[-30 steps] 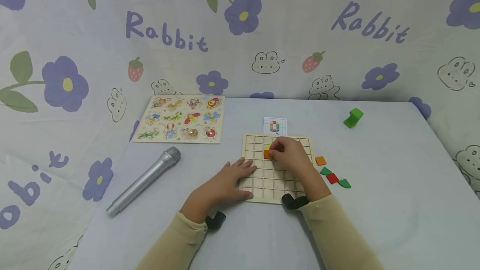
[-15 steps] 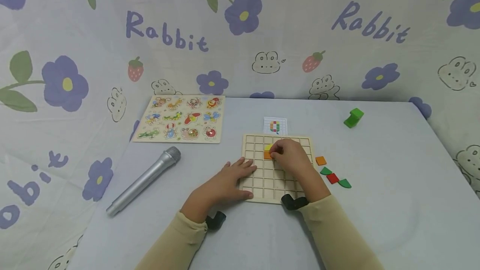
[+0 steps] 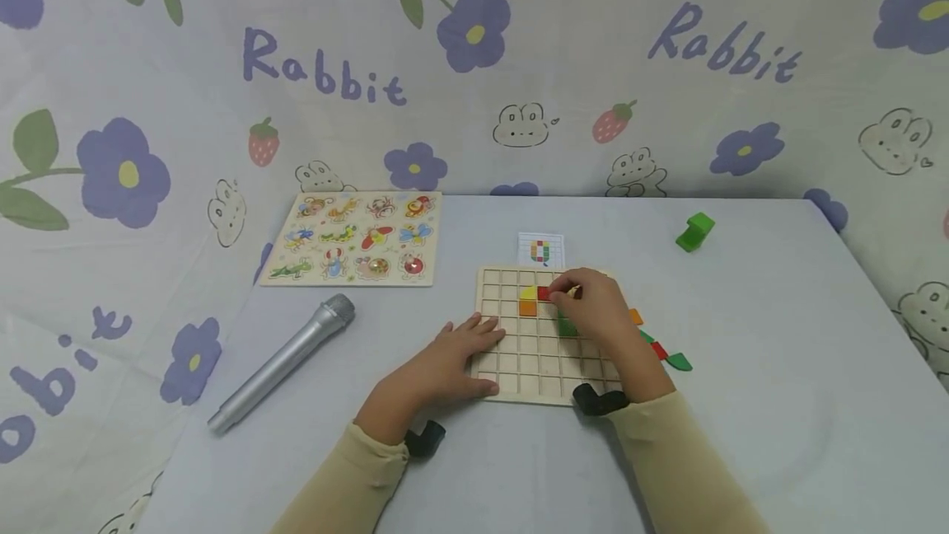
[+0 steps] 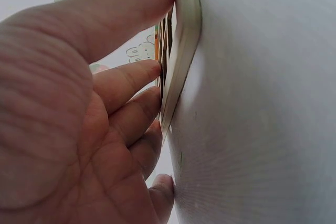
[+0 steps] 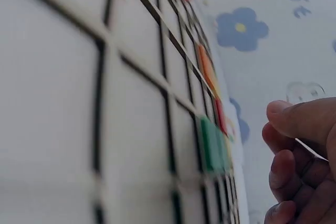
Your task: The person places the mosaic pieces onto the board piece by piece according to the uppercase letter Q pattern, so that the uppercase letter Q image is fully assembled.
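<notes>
The left hand (image 3: 463,353) lies with fingers spread on the left edge of a wooden grid board (image 3: 511,361); in the left wrist view its thumb (image 4: 142,3) touches the board's edge. Over the board's upper part is the right hand (image 3: 593,303), fingers loosely curled. The right wrist view shows its thumb and forefinger close together, apart from the board, with no tile visible between them. On the grid lie a yellow tile (image 3: 528,292), an orange tile (image 3: 527,308), a red tile (image 3: 544,293) and a green tile (image 3: 567,325). The right hand hides part of the grid.
Right of the board lie loose tiles: orange (image 3: 635,316), red (image 3: 659,350) and green (image 3: 679,362). A pattern card (image 3: 541,250) lies behind the board. Farther out are an insect puzzle (image 3: 352,237), a silver microphone (image 3: 282,365) and a green block (image 3: 695,231).
The right hand has moved slightly right, away from the red tile, uncovering it and the green tile. The left hand stays on the board. The head view has shifted slightly.
</notes>
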`<state>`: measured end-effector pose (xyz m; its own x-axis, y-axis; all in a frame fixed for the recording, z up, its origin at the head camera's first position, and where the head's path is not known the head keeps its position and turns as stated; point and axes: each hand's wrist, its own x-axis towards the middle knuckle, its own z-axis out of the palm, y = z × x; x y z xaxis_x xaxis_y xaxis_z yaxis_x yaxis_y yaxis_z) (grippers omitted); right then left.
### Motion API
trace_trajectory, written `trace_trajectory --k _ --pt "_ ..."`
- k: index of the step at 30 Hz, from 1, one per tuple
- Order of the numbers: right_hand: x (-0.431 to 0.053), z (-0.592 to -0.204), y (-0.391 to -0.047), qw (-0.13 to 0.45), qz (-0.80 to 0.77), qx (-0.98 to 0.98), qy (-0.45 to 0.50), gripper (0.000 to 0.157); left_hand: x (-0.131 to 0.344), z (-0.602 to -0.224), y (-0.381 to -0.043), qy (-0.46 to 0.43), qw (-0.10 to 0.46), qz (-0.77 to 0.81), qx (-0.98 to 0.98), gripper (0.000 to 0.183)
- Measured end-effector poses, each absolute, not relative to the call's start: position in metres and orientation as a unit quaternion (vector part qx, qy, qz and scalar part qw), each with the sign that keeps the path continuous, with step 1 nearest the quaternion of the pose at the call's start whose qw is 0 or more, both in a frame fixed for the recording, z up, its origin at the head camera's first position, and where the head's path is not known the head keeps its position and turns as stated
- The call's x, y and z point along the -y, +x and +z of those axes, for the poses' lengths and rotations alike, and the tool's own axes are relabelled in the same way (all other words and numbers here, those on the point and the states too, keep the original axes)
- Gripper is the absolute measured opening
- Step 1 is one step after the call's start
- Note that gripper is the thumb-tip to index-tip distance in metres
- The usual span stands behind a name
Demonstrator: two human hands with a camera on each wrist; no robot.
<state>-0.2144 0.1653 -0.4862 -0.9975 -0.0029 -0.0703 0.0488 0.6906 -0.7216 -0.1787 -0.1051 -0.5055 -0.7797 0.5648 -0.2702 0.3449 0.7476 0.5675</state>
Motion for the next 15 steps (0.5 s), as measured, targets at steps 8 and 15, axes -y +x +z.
trace_trajectory --k 8,15 --pt "-0.250 -0.487 -0.203 0.020 -0.402 -0.911 0.087 0.027 0.105 -0.504 -0.176 0.246 0.216 0.258 -0.909 0.087" --pt "-0.290 -0.504 -0.190 0.080 -0.384 -0.918 0.065 0.038 0.105 -0.503 -0.176 0.250 0.218 0.263 -0.906 0.086"
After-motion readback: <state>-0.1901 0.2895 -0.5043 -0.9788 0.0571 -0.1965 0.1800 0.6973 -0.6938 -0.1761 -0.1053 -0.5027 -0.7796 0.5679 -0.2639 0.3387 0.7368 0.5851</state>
